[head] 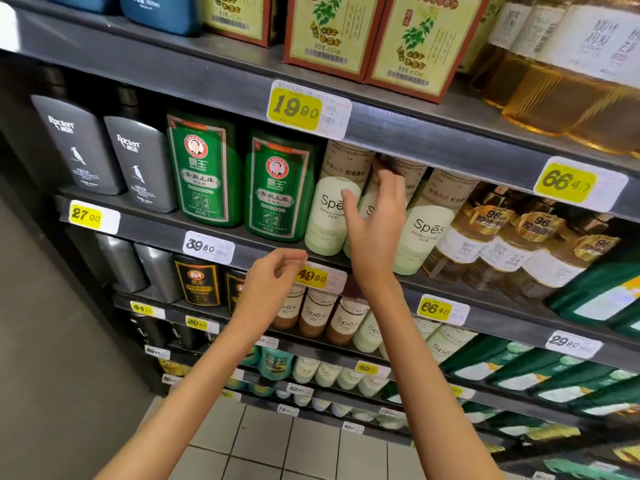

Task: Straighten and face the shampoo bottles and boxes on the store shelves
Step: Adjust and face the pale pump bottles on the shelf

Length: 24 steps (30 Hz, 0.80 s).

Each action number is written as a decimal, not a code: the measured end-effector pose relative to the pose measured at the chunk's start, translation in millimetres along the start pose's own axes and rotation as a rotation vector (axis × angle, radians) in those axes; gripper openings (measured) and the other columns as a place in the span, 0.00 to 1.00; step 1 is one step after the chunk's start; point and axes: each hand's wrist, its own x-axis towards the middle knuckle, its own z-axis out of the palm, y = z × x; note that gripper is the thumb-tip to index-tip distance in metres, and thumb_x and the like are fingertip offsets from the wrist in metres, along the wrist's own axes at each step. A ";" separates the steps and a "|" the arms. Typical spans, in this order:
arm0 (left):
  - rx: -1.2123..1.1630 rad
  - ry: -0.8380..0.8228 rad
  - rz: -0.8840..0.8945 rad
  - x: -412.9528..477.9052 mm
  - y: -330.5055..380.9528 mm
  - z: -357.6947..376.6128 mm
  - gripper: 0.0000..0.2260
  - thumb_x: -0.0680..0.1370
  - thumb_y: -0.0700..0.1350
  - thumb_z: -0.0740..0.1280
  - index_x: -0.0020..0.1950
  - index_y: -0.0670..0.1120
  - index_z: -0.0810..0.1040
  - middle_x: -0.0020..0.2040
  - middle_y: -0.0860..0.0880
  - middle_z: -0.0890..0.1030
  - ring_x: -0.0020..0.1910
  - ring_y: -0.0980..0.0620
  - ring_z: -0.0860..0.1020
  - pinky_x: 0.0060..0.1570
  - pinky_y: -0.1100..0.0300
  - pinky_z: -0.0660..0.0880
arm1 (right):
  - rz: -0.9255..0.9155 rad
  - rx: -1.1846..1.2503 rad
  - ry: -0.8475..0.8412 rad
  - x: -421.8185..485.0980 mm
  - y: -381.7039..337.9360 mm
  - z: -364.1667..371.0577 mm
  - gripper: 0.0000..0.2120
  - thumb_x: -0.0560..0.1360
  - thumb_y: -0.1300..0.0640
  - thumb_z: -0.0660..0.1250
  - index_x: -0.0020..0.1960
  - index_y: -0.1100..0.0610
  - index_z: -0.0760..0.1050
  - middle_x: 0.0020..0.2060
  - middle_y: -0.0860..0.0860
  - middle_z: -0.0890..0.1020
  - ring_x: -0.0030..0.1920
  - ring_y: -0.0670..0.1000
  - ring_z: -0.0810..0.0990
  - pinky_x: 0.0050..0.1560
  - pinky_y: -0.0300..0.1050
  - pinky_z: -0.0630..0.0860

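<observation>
Three pale green Spes shampoo bottles stand side by side on the middle shelf (156, 230). My right hand (374, 223) grips the middle Spes bottle (367, 207), thumb at its left side and fingers curled over its upper part; most of that bottle is hidden by the hand. The left Spes bottle (327, 216) and the right Spes bottle (424, 230) lean back slightly with labels facing out. My left hand (273, 275) hovers in front of the shelf edge beside a yellow 49.90 price tag (313, 277), fingers loosely curled and holding nothing.
Two green bottles (277, 188) and two grey Raclen bottles (142, 164) stand to the left of the Spes bottles. Amber bottles (485, 237) crowd the right. Boxes (408, 39) sit on the shelf above, more Spes bottles (313, 315) below. Tiled floor shows at the bottom.
</observation>
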 end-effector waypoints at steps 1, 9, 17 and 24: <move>-0.004 -0.004 0.004 -0.5 -1.5 -1.7 0.09 0.79 0.38 0.61 0.55 0.45 0.78 0.52 0.50 0.81 0.54 0.56 0.78 0.56 0.66 0.71 | -0.002 -0.023 0.000 5.6 -2.6 2.1 0.14 0.74 0.63 0.69 0.55 0.70 0.72 0.48 0.59 0.72 0.47 0.49 0.68 0.45 0.30 0.60; -0.022 0.066 0.025 1.7 -10.0 -19.3 0.09 0.79 0.38 0.61 0.51 0.50 0.78 0.48 0.57 0.80 0.53 0.59 0.78 0.50 0.71 0.73 | 0.151 -0.076 -0.186 28.9 -8.1 19.4 0.22 0.77 0.57 0.66 0.32 0.52 0.56 0.33 0.45 0.60 0.34 0.47 0.58 0.37 0.37 0.56; -0.010 0.062 -0.006 -5.6 -21.5 -18.7 0.08 0.78 0.38 0.62 0.51 0.48 0.78 0.48 0.55 0.81 0.52 0.57 0.79 0.50 0.71 0.72 | 0.205 -0.099 -0.228 39.4 -10.6 25.4 0.25 0.74 0.57 0.70 0.28 0.54 0.57 0.27 0.47 0.63 0.27 0.44 0.59 0.25 0.35 0.62; -0.003 0.043 0.017 -5.4 -19.3 -14.1 0.08 0.79 0.38 0.61 0.53 0.47 0.78 0.49 0.53 0.81 0.52 0.60 0.78 0.48 0.76 0.72 | 0.060 0.018 -0.153 15.1 -14.8 11.8 0.19 0.68 0.60 0.75 0.51 0.65 0.68 0.46 0.52 0.66 0.50 0.50 0.64 0.47 0.34 0.59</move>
